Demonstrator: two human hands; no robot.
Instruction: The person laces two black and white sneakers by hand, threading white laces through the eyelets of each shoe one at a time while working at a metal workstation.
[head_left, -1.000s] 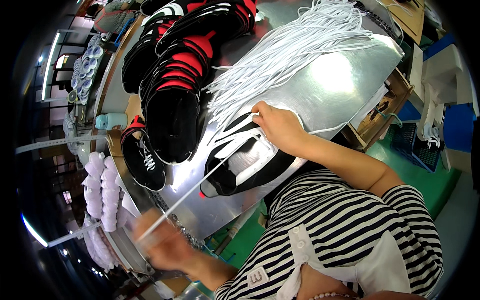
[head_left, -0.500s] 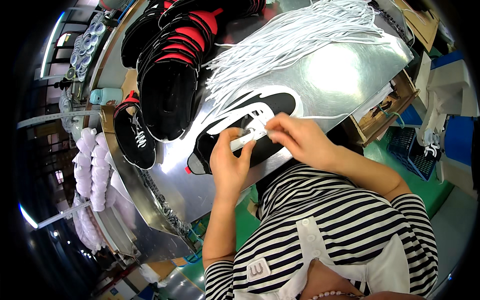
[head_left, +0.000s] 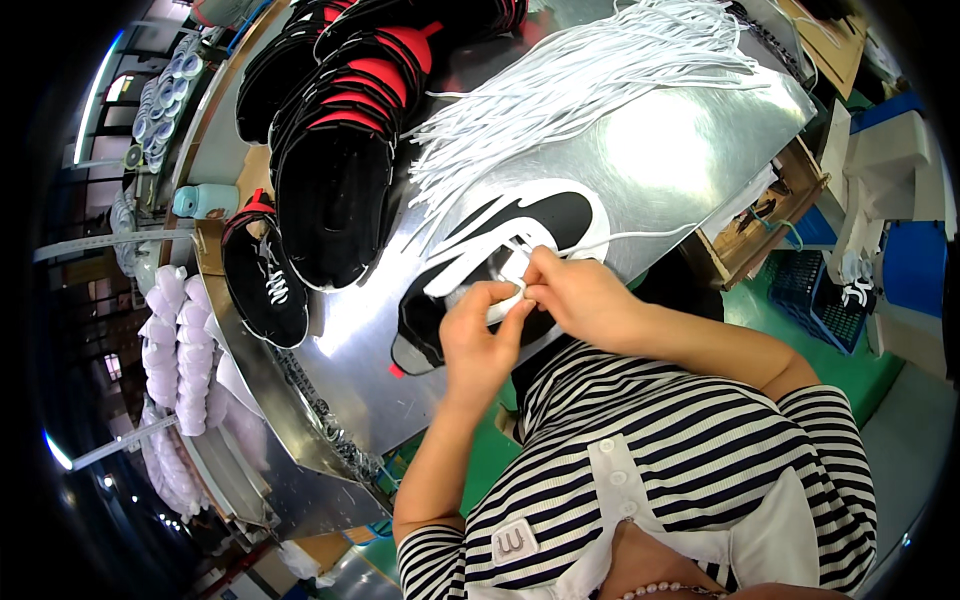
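A black-and-white shoe upper (head_left: 565, 217) lies on the metal table in front of me, its red-tabbed heel end towards the left. My left hand (head_left: 480, 335) pinches the white lacing edge of the upper between thumb and fingers. Right beside it, with fingertips touching the left ones, my right hand (head_left: 585, 300) is closed on a white shoelace (head_left: 640, 234) at the eyelets. One length of that lace trails off to the right across the table. The lace's tip and the eyelet being worked are hidden by my fingers.
A thick bundle of white laces (head_left: 580, 85) covers the far part of the metal table (head_left: 385, 400). Nested black-and-red uppers (head_left: 335, 200) stand at the far left. A laced black upper (head_left: 262, 280) lies by the left edge. A wooden box (head_left: 765, 220) sits at the right.
My hands have come together at the eyelets, the left moving right and slightly nearer. The shoe upper's heel end has shifted a little right and towards me.
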